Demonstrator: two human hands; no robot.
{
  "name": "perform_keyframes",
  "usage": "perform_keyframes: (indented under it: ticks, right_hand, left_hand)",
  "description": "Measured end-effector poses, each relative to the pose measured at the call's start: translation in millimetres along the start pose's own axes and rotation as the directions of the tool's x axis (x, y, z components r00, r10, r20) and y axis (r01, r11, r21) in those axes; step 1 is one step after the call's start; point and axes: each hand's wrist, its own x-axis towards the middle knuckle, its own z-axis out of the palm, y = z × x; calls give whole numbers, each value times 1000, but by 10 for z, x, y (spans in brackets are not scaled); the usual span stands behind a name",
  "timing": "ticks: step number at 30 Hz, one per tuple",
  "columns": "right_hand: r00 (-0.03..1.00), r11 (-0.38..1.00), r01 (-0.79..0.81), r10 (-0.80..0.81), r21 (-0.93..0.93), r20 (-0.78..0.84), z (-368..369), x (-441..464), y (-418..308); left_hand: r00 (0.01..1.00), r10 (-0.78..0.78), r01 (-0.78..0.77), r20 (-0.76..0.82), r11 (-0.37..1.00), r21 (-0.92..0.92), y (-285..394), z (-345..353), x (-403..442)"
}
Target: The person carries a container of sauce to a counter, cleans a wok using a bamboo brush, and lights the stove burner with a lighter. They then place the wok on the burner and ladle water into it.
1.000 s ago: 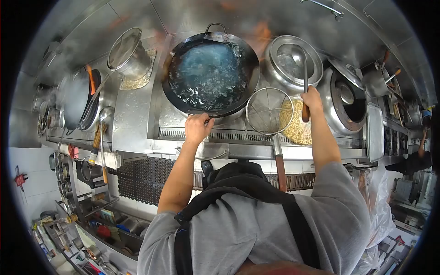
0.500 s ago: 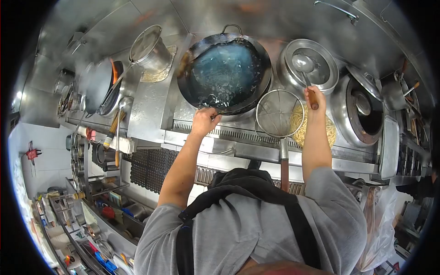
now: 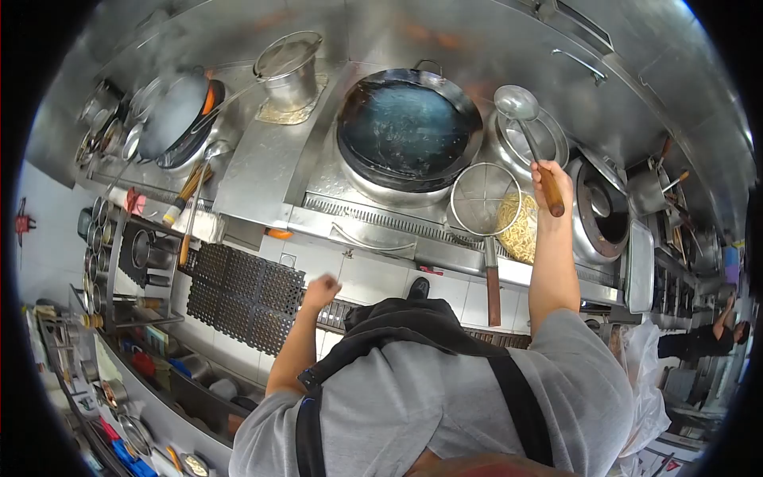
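Observation:
My right hand [image 3: 544, 176] is closed around the wooden handle of a ladle [image 3: 517, 104], whose metal bowl is raised over the rim of a steel pot [image 3: 562, 151]. My left hand [image 3: 321, 292] hangs in front of the stove edge, fingers curled, with nothing visible in it. The large black wok [image 3: 409, 131] holds dark liquid and stands on the burner, apart from both hands. Left of my right forearm, a wire strainer [image 3: 486, 199] with a wooden handle rests partly over a heap of noodles [image 3: 517, 228].
At the left stand a steel pot with a strainer on top [image 3: 290, 79] and a steaming wok [image 3: 171, 119]. A wide pot [image 3: 600, 211] sits at the right, beside a tray [image 3: 640, 266]. A black rubber mat [image 3: 246, 294] covers floor. Another person [image 3: 707, 340] is far right.
My left hand has let go of the wok's near rim and drawn back toward my body. The ladle has risen out of the steel pot. The liquid in the wok looks calmer.

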Motion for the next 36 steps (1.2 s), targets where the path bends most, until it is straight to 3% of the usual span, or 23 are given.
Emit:
perform_keyframes:
  ticks: [2,3,5,6,7,8,9,11,12,14,15,17,19,20,22,23,24,26,27,28,31,32,36]
  right_hand:
    - [999,999,-19,20,-26,49,168,-158,42]
    - [998,999,-20,22,-29,57,239,-210,94]
    - [994,994,20,-8,-108,113,367,-279,202]
    - [993,988,-48,63,-148,103,448,-302,202]
    - [992,988,-48,64,-146,108,502,-321,221]
    - [987,968,-32,69,-248,143,549,-326,235]
    - [981,939,-10,76,-344,178,582,-307,240]
    - [982,902,8,74,-432,174,524,-95,315]
    - [983,828,100,2,-551,181,483,1,343]
    - [973,576,215,-52,-789,227,430,168,155]
    - [973,580,220,-71,-784,220,336,321,82]
    - [766,-180,418,-457,-891,451,97,646,-10]
    - [775,-280,329,-465,-902,428,-69,927,-343]
    - [783,-384,242,-466,-891,413,-134,1084,-558]
    - [807,-451,186,-436,-873,398,-290,1330,-929]
    - [839,-519,134,-394,-844,375,-408,1419,-1082]
    - [842,-514,128,-396,-848,367,-573,1480,-1205]
    - [872,-623,91,-326,-777,364,-1049,1516,-1324]
    - [853,-635,105,-338,-765,398,-1349,1390,-1355]
    - [849,-626,94,-356,-774,391,-1613,1173,-1389]
    - [840,-605,58,-400,-794,366,-2255,626,-1473]
    - [836,-597,62,-407,-800,369,-2405,482,-1494]
    - [849,-458,30,-457,-889,264,-2435,31,-1553]
  left_hand:
    - [992,91,-118,82,896,429,-1671,652,-215]
    - [947,-258,119,191,835,538,-1978,695,-475]
    - [793,-585,439,172,743,505,-2177,558,-1348]
    - [807,-533,308,256,749,587,-2523,628,-1737]
    - [800,-355,-9,484,799,601,-2461,428,-2056]
    - [614,-724,651,313,690,317,-2611,626,-2111]
    - [219,-922,975,320,195,-106,-2720,808,-2207]
    - [376,-889,888,262,265,-376,-2692,811,-2363]
    - [446,-865,891,231,402,-212,-2674,784,-2301]
    - [464,-869,875,171,418,-244,-2425,803,-2142]
    - [469,-866,862,176,405,-304,-2339,857,-2048]
    - [472,-862,831,183,366,-418,-2168,939,-1889]
    - [482,-832,869,276,413,-274,-2009,1074,-1525]
    - [709,-658,696,252,711,-100,-1784,978,-1422]
    - [833,-534,537,148,844,21,-832,750,-1204]
    - [769,-639,639,26,767,-55,-357,709,-1082]
    - [960,-123,-33,250,842,538,-1507,1197,-635]
    - [948,-281,165,150,836,523,-1273,1262,-287]
    - [974,-153,55,167,875,482,-1295,1292,-129]
    - [912,-410,405,26,908,110,-799,1189,-164]
    - [858,-487,476,160,873,103,-252,1054,43]
    - [940,-179,41,290,905,424,-642,1159,199]
    - [826,-254,-235,503,656,718,-320,1072,387]
